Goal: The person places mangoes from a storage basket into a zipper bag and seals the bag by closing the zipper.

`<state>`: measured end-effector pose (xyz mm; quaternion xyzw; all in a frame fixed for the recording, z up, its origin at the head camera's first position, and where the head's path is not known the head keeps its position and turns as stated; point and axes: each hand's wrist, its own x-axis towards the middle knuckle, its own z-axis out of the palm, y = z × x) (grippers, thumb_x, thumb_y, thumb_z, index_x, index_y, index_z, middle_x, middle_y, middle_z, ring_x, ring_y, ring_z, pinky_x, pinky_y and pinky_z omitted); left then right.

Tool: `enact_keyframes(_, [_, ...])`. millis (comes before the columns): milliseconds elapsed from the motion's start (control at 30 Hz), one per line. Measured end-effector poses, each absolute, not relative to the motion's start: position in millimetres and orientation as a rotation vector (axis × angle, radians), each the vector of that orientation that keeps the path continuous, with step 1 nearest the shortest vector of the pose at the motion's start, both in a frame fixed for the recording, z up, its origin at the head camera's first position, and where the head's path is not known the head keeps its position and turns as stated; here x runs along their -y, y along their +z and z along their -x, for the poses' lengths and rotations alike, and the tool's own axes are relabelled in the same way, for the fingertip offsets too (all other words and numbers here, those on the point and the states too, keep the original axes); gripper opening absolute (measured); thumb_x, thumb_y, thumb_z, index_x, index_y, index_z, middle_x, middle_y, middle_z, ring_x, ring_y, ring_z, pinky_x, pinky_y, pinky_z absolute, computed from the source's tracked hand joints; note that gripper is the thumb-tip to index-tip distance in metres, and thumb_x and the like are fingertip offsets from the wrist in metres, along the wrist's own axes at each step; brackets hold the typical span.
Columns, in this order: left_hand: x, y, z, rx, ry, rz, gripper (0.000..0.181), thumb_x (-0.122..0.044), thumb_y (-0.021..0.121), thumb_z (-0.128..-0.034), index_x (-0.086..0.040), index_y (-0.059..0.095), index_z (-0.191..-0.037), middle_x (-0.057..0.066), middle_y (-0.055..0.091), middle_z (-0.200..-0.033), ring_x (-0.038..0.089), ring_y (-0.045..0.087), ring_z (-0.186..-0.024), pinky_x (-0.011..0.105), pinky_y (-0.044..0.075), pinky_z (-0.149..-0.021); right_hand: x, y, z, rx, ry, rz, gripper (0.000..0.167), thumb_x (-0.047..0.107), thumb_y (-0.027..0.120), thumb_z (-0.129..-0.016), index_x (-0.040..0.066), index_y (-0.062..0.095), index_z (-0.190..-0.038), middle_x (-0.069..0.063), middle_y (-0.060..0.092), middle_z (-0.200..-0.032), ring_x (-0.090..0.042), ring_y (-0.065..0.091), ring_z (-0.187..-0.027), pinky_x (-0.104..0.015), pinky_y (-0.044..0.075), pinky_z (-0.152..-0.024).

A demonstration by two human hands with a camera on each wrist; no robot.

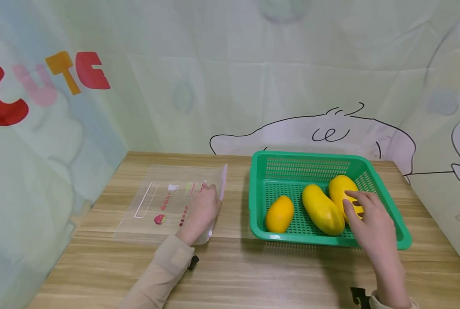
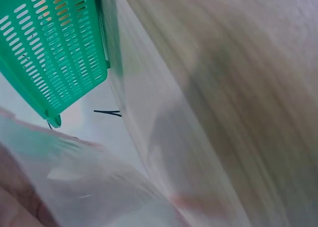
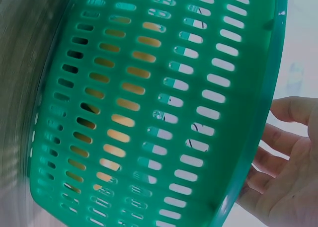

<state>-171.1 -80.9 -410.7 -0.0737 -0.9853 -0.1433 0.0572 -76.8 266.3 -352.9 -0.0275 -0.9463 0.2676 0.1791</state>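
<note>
A clear plastic zip bag (image 1: 141, 227) printed with strawberries and a rabbit lies flat on the left of the table. My left hand (image 1: 203, 207) pinches its right edge, which stands up from the tabletop; the film (image 2: 99, 187) blurs across the left wrist view, partly covering that hand (image 2: 17, 197). To the right, a green basket (image 1: 307, 238) contains an orange-yellow mango (image 1: 280, 214), a long yellow mango (image 1: 322, 210) and a rounder one (image 1: 342, 189). Over this last mango my right hand (image 1: 373, 223) reaches with spread, slightly bent fingers; whether they touch it I cannot tell.
The wood-grain table (image 1: 276, 279) meets a printed cloth backdrop (image 1: 168, 107) at the back and sides. In the right wrist view the basket's slotted wall (image 3: 164, 113) stands between the camera and the fruit.
</note>
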Motion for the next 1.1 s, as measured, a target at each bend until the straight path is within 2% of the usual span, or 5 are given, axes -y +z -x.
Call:
enact_keyframes(333, [82, -405, 170, 2.952, -0.515, 0.274, 0.020, -0.001, 0.067, -0.0780, 0.005, 0.058, -0.095, 0.015, 0.062, -0.078, 0.020, 0.053, -0.057, 0.029, 0.050, -0.052, -258, -352, 78, 2.682, 0.726, 0.041, 0.040, 0.030, 0.050, -0.099, 0.001, 0.060, -0.124, -0.021, 0.057, -0.121, -0.037, 0.057, -0.103, -0.054, 0.055, -0.076])
enact_keyframes(567, [85, -399, 169, 2.935, -0.484, 0.349, 0.021, 0.003, 0.066, -0.0745, 0.004, 0.059, -0.095, 0.016, 0.061, -0.077, 0.025, 0.054, -0.066, 0.039, 0.048, -0.069, -249, -352, 80, 2.670, 0.720, 0.006, 0.036, 0.027, 0.052, -0.098, 0.001, 0.062, -0.122, -0.020, 0.057, -0.122, -0.035, 0.058, -0.102, -0.053, 0.055, -0.076])
enact_keyframes(767, [85, -394, 169, 2.924, -0.477, 0.444, 0.017, 0.005, 0.066, -0.0742, 0.003, 0.058, -0.089, 0.013, 0.058, -0.070, 0.022, 0.050, -0.061, 0.033, 0.044, -0.057, -236, -351, 83, 2.683, 0.737, -0.025, 0.036, 0.030, 0.052, -0.098, 0.004, 0.062, -0.122, -0.018, 0.060, -0.120, -0.033, 0.059, -0.100, -0.051, 0.055, -0.075])
enact_keyframes(967, [81, -387, 167, 2.934, -0.447, 0.469, 0.017, 0.002, 0.066, -0.0752, 0.001, 0.057, -0.090, 0.012, 0.060, -0.069, 0.022, 0.051, -0.060, 0.033, 0.044, -0.055, -222, -350, 86, 2.699, 0.756, -0.080, 0.033, 0.028, 0.053, -0.098, 0.006, 0.063, -0.122, -0.014, 0.061, -0.118, -0.031, 0.059, -0.101, -0.049, 0.055, -0.076])
enact_keyframes(1100, [80, -380, 165, 2.923, -0.359, 0.467, 0.014, 0.001, 0.065, -0.0757, -0.001, 0.055, -0.085, 0.009, 0.057, -0.064, 0.020, 0.048, -0.053, 0.028, 0.038, -0.042, -214, -351, 88, 2.720, 0.781, -0.114, 0.032, 0.026, 0.054, -0.097, 0.007, 0.063, -0.122, -0.012, 0.062, -0.120, -0.030, 0.059, -0.102, -0.047, 0.055, -0.078])
